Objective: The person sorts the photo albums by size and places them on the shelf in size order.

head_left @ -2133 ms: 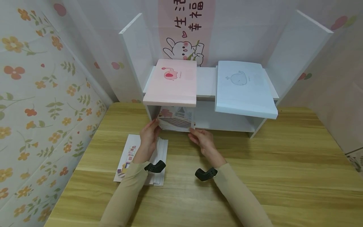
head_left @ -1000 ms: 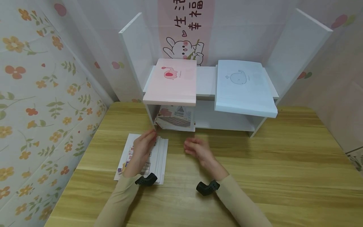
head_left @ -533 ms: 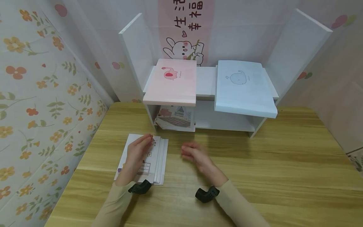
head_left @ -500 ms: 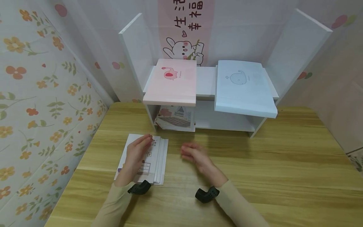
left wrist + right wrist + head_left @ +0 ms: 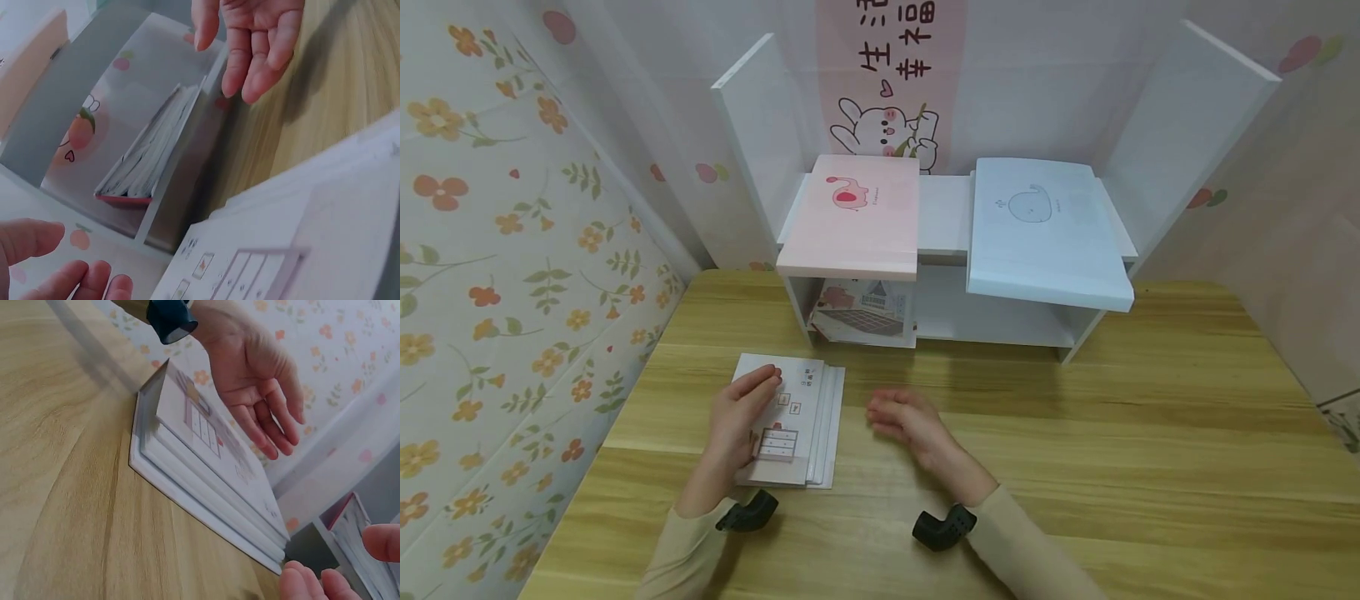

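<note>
On the left of the table lies a small stack of white books, the top cover printed with a chest of drawers. My left hand hovers above its left part, with fingers extended and nothing held. To the right of the stack, my right hand is in the air over bare wood, fingers loosely bent and holding nothing. Under the shelf's pink-topped side lies a book pile with a printed cover; its page edges and a red cover edge show in the left wrist view.
The white shelf unit stands at the back, with tall side panels. A pink elephant book and a pale blue whale book lie on its upper board, jutting over the front. The wooden table stretches right.
Both hands have let go of the book pile in the shelf's lower left and drawn back toward the person. The left hand has swung left over the stack; the pile stays in the shelf.
</note>
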Tool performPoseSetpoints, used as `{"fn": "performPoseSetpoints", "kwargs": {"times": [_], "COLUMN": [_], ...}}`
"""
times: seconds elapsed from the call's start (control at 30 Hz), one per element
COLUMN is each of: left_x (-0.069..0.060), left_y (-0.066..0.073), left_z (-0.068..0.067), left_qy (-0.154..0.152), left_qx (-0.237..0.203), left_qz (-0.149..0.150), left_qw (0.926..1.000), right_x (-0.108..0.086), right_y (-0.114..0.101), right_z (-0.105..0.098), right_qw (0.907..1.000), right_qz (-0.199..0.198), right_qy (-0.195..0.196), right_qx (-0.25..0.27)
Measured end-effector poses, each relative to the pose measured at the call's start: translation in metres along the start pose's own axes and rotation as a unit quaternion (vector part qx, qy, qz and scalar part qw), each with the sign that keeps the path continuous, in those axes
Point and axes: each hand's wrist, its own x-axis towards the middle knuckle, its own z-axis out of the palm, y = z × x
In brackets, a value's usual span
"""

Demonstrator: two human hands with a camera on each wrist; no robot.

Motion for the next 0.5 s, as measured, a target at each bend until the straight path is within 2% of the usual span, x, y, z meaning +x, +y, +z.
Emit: {"fn": "performPoseSetpoints", "kwargs": {"times": [0.2,0.5], "left_x": [-0.005,-0.007], "left_y": [0.003,0.0], "left_z": [-0.009,-0.026], "left_qy": [0.011,0.057], "left_qx": [0.054,0.063], "left_qz": [0.022,0.042], "left_qw": [0.9982,0.9954], "right_x": [-0.002,-0.009], "right_y": [0.002,0.005], "right_z": [0.003,0.013], "right_qw": [1.0,0.9996], "right_qz": [0.0,0.006], "right_qy": [-0.004,-0.023], "right_qx": [-0.007,-0.015]}}
